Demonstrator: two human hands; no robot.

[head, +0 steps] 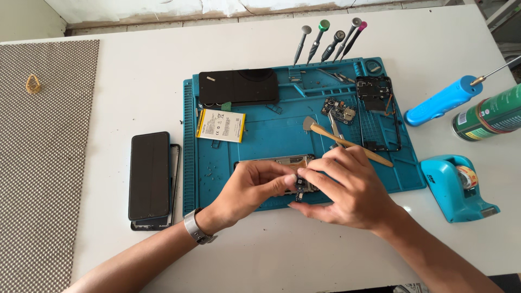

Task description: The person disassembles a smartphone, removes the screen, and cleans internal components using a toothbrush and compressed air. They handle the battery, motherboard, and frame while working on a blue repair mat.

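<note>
The left hand point(255, 184) and right hand point(342, 184) are meeting at the front edge of the blue mat point(260, 135), both pinching a small dark component point(299, 187) over a partly covered phone frame point(282, 160). White surface point(304, 255) is lying open in front. Fingers are hiding the component's details.

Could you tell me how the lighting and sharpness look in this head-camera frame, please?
Head view: bright, even daylight on the white table; soft shadows under the left hand and right hand; a slight sheen on the blue repair mat; everything is in focus, and the table edges bow slightly toward the corners.
</note>
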